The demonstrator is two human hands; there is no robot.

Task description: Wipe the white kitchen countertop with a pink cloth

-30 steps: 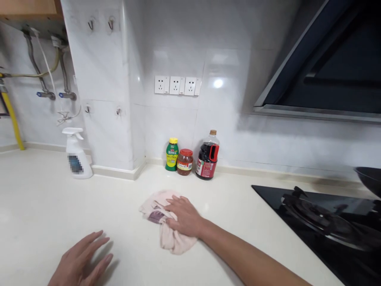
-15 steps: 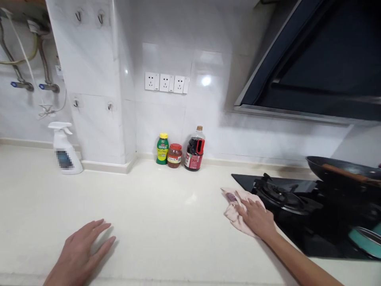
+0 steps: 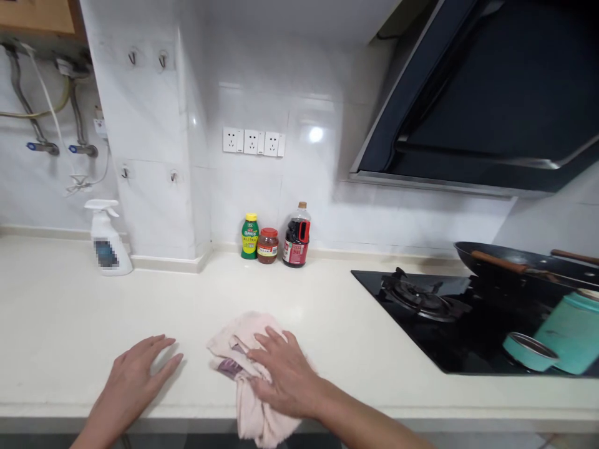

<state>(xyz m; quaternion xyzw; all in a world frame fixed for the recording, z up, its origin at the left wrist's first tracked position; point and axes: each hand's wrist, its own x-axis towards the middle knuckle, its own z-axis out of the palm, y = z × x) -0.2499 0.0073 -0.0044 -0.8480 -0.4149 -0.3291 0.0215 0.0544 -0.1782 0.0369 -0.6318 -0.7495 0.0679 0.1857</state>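
Note:
My right hand (image 3: 283,377) presses down on a pale pink cloth (image 3: 250,330) near the front of the white countertop (image 3: 187,299). The cloth is bunched under the palm and fingers, shows a purple patch, and partly hangs over the counter's front edge. To the left, my left hand (image 3: 133,377) rests at the counter with fingers apart and nothing in it; whether it touches the surface is hard to tell.
Along the back wall stand a green bottle (image 3: 249,237), a red-lidded jar (image 3: 268,246) and a dark sauce bottle (image 3: 296,240). A white spray bottle (image 3: 107,240) is at left. On the right are a gas stove (image 3: 416,324), a wok (image 3: 505,259), a teal container (image 3: 571,333) and an overhead range hood (image 3: 491,100).
My right hand has brought the cloth from beside the stove leftward and nearer to the counter's front edge. My left hand has barely moved. The view has shifted to the right.

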